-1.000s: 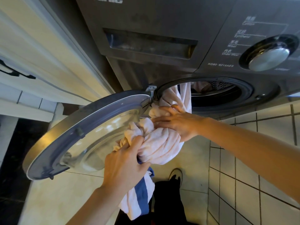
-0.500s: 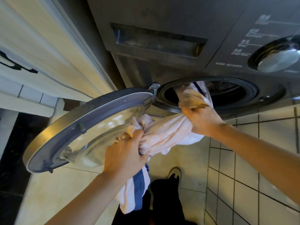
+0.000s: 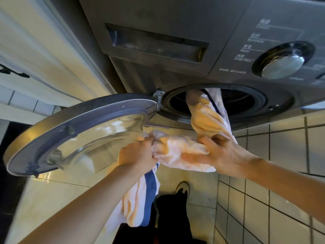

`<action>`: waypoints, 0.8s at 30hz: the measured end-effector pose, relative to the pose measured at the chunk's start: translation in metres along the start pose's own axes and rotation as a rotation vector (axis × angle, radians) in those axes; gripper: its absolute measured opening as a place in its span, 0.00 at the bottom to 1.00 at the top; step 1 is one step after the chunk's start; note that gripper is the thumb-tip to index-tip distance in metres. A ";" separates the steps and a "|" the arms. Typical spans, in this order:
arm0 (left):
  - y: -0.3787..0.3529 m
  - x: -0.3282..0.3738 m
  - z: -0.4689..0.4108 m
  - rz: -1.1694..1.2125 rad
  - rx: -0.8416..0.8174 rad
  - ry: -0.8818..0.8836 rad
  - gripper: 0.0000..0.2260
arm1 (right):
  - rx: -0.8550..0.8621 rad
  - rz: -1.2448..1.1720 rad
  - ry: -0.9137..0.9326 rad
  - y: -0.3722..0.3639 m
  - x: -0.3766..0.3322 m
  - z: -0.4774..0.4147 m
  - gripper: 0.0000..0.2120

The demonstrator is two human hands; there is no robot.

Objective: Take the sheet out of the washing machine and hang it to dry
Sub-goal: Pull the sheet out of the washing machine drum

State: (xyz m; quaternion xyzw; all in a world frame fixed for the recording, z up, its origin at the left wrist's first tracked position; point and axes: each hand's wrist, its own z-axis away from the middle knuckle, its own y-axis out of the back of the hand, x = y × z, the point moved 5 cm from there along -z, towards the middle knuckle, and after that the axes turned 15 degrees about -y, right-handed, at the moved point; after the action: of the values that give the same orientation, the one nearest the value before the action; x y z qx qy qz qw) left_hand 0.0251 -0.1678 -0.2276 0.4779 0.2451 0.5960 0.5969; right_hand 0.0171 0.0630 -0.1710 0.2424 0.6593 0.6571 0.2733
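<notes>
Both hands (image 3: 177,154) grip the sheet (image 3: 207,120), seemingly half out of the drum (image 3: 246,103).

The sheet (image 3: 207,120) trails out of the washing machine (image 3: 175,41) drum, right of the open door (image 3: 75,131), bunched between both hands, its end hanging floorward.

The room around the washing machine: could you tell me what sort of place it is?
Probably a home laundry corner: a front-loading washing machine, tiled floor and pale cabinet.
</notes>
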 end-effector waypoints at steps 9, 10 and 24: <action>-0.006 0.021 -0.001 -0.023 -0.054 0.048 0.31 | -0.459 0.128 -0.296 -0.020 -0.025 -0.057 0.18; -0.006 0.021 -0.003 -0.014 -0.057 0.072 0.32 | -0.383 0.111 -0.320 -0.014 -0.028 -0.063 0.19; -0.003 0.003 0.003 0.655 -0.137 0.227 0.43 | -0.212 -0.662 -0.569 -0.010 -0.051 -0.046 0.31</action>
State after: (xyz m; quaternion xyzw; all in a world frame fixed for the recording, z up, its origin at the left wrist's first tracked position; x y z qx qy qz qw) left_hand 0.0300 -0.1653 -0.2280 0.4208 0.1032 0.8202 0.3736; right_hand 0.0235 -0.0057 -0.1794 0.1599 0.5292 0.5053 0.6626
